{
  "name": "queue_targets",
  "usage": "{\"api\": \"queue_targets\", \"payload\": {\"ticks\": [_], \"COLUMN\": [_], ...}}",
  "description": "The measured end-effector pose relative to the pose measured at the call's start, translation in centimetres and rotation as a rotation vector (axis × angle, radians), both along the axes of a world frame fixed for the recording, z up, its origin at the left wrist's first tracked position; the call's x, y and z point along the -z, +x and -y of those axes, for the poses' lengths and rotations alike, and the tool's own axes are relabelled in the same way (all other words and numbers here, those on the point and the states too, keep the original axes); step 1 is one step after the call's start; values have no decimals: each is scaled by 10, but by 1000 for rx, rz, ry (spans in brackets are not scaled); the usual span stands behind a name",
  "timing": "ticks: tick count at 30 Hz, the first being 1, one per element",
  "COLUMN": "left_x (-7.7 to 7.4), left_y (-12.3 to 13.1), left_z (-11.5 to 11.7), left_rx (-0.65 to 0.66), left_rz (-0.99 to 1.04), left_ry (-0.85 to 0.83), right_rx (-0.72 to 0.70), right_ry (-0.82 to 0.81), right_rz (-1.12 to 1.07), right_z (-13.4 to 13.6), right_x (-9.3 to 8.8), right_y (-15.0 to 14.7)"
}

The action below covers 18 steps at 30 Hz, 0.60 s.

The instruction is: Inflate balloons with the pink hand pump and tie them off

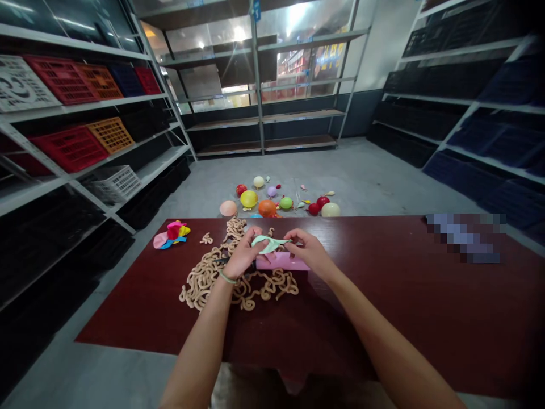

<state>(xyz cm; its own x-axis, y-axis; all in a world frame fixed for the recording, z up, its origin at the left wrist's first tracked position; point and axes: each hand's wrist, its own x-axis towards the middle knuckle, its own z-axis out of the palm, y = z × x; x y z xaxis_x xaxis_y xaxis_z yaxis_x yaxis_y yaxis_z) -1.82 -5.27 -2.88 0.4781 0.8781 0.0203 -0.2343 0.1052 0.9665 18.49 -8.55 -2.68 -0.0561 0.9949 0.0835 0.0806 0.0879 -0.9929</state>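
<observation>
- Metal racks rise along three sides: the left rack (85, 107), the back rack (259, 85) and the right rack (464, 116).
- The dark red-brown bench (383, 284) stands in front of the person, on a grey floor (298, 165).
- On the left rack sit plastic crates, among them a red crate (70, 149) beside a yellow one.
- Inflated balloons (249, 199), yellow, orange, green, red, peach and cream, lie on the floor just beyond the bench.
- A heap of curly tan strands (202, 284) spreads over the bench, around and below the left hand.
- A pink cylinder (283, 262) with a dark left end lies beneath both hands; whether either touches it I cannot tell.
- The left hand (243, 254) pinches one end of the mint-green balloon, the right hand (313, 253) the other.
- Limp balloons (174, 232), pink, yellow and blue, are piled near the bench's far left corner.
- The mint-green balloon (269, 244) is flat, stretched between the fingertips above the cylinder.
- A thin wristband (227, 278) circles the left wrist.
</observation>
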Motion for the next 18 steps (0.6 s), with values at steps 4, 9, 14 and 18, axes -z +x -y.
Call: {"api": "queue_targets", "payload": {"ticks": [4,9,14,18], "left_x": [3,7,-3,-9], "left_y": [4,4,3,13], "left_z": [-7,-12,0,15], "left_rx": [-205,-557,-135,194], "left_rz": [-12,-197,-340,-231], "left_ry": [41,207,48,-225], "right_rx": [46,96,171,158], "right_ry": [16,56,236,379], "right_rz": [-10,68,347,430], "right_z": [2,3,4,13], "right_x": [0,2,3,-9], "right_y": [2,1,5,3]}}
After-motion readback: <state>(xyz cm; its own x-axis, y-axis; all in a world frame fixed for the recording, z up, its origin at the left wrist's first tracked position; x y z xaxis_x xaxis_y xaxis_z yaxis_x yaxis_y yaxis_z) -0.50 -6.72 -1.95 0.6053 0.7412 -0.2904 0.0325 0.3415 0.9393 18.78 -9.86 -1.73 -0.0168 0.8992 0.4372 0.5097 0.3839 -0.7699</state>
